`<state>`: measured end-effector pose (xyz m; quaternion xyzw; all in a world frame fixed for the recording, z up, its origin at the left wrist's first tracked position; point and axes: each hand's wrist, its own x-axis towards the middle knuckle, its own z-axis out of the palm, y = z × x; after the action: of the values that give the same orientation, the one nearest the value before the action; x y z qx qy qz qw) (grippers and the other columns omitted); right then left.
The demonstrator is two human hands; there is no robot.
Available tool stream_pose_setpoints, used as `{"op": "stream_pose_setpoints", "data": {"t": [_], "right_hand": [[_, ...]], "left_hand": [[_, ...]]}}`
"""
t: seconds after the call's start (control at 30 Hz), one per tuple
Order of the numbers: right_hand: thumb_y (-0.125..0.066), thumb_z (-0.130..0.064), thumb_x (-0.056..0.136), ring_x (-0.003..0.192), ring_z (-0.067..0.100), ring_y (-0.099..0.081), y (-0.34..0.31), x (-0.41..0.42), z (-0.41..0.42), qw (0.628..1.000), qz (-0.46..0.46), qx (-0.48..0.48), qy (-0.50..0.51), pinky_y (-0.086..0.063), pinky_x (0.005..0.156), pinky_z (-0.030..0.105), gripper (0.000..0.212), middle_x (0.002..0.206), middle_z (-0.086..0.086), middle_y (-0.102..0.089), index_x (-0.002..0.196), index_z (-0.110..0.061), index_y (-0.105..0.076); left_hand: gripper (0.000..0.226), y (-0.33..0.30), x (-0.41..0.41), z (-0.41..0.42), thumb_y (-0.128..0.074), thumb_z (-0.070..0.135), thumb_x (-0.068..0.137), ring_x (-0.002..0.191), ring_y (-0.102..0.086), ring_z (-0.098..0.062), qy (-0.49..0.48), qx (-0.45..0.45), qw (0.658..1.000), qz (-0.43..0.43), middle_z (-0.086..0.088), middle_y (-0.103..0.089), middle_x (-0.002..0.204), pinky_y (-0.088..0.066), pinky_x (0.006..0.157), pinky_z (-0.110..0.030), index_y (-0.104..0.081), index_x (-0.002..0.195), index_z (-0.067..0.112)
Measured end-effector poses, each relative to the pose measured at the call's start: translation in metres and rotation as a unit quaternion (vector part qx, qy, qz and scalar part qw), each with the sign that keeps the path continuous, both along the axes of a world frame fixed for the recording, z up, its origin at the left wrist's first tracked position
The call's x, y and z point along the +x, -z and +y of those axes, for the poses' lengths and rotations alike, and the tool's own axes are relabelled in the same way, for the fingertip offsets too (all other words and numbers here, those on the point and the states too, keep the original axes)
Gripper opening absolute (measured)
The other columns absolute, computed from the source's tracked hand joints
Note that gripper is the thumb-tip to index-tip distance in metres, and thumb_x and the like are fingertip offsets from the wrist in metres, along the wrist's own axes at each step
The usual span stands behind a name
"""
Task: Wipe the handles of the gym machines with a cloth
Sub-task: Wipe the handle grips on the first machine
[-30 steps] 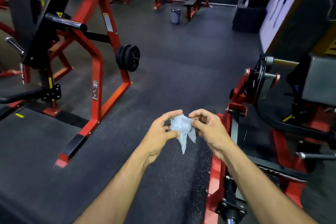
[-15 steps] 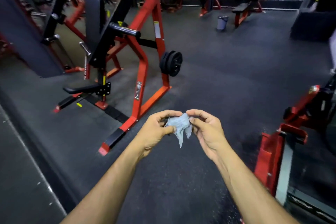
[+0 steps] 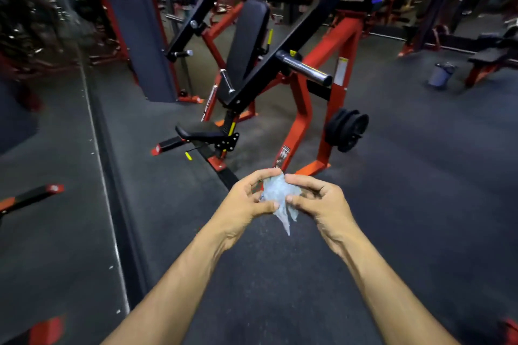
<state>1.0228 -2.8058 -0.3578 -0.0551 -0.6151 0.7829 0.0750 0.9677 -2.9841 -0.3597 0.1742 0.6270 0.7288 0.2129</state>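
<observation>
A crumpled pale blue cloth (image 3: 280, 199) is pinched between both of my hands at the centre of the view. My left hand (image 3: 245, 204) grips its left side and my right hand (image 3: 322, 206) grips its right side. A corner of the cloth hangs down below my fingers. Straight ahead stands a red and black press machine (image 3: 302, 109) with a black back pad (image 3: 246, 36), a small seat (image 3: 201, 131), a steel weight horn (image 3: 305, 67) and a short steel handle (image 3: 227, 81). My hands are well short of the machine.
Black weight plates (image 3: 349, 130) hang on the machine's right leg. A mirror wall (image 3: 47, 176) runs along the left. A grey pillar (image 3: 140, 22) stands behind the machine. A small bin (image 3: 440, 74) and a bench (image 3: 493, 59) sit far right on the dark rubber floor.
The view has swung left, bringing the press machine from the left side to the centre and closer. The red machine on the right has left the view. Both hands still hold the cloth.
</observation>
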Motion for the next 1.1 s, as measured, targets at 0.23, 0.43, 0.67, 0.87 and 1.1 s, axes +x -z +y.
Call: {"op": "stream_pose_setpoints", "data": {"t": [0.23, 0.43, 0.67, 0.87, 1.1], "right_hand": [[-0.078, 0.011, 0.076, 0.106, 0.008, -0.069, -0.008, -0.113, -0.045, 0.975, 0.095, 0.196, -0.051, -0.053, 0.09, 0.022, 0.041, 0.11, -0.007, -0.074, 0.105, -0.017, -0.076], [-0.076, 0.012, 0.078, 0.09, 0.002, -0.071, 0.002, -0.226, -0.069, 0.977, 0.098, 0.18, -0.067, -0.051, 0.081, 0.015, 0.037, 0.099, -0.01, -0.077, 0.099, -0.018, -0.075], [-0.055, 0.028, 0.082, 0.109, 0.014, -0.069, 0.022, -0.356, -0.076, 0.992, 0.058, 0.01, -0.113, -0.055, 0.085, 0.022, 0.043, 0.121, 0.009, -0.072, 0.114, 0.002, -0.068], [-0.06, 0.022, 0.079, 0.118, 0.042, -0.062, 0.032, -0.468, -0.09, 0.985, -0.011, -0.113, -0.133, -0.048, 0.103, 0.055, 0.045, 0.119, 0.026, -0.069, 0.118, 0.002, -0.066], [-0.053, 0.024, 0.086, 0.067, 0.008, -0.068, 0.03, -0.562, -0.112, 0.988, -0.036, -0.128, -0.079, -0.057, 0.064, 0.02, 0.037, 0.074, 0.002, -0.073, 0.112, 0.0, -0.066]], "left_hand": [[0.077, -0.01, -0.095, -0.051, -0.044, -0.031, 0.078, 0.106, -0.067, -0.02, -0.073, -0.039, 0.996, 0.045, -0.002, -0.071, 0.12, -0.053, 0.088, -0.03, -0.065, 0.132, 0.019], [0.068, 0.002, -0.189, -0.077, -0.053, -0.025, 0.084, 0.102, -0.07, -0.012, -0.154, -0.093, 0.981, 0.075, -0.009, -0.07, 0.124, -0.053, 0.086, -0.021, -0.063, 0.134, 0.019], [0.076, 0.012, -0.311, -0.085, -0.063, -0.016, 0.08, 0.095, -0.061, -0.013, -0.173, -0.157, 0.968, 0.087, -0.017, -0.065, 0.122, -0.055, 0.09, -0.032, -0.054, 0.142, 0.026], [0.078, 0.015, -0.411, -0.086, -0.067, 0.001, 0.072, 0.105, -0.065, -0.016, -0.202, -0.177, 0.959, 0.091, 0.0, -0.064, 0.133, -0.055, 0.088, -0.027, -0.054, 0.143, 0.031], [0.078, 0.024, -0.511, -0.097, -0.07, 0.002, 0.073, 0.106, -0.068, -0.018, -0.183, -0.173, 0.964, 0.083, -0.003, -0.063, 0.137, -0.055, 0.087, -0.027, -0.052, 0.145, 0.028]]}}
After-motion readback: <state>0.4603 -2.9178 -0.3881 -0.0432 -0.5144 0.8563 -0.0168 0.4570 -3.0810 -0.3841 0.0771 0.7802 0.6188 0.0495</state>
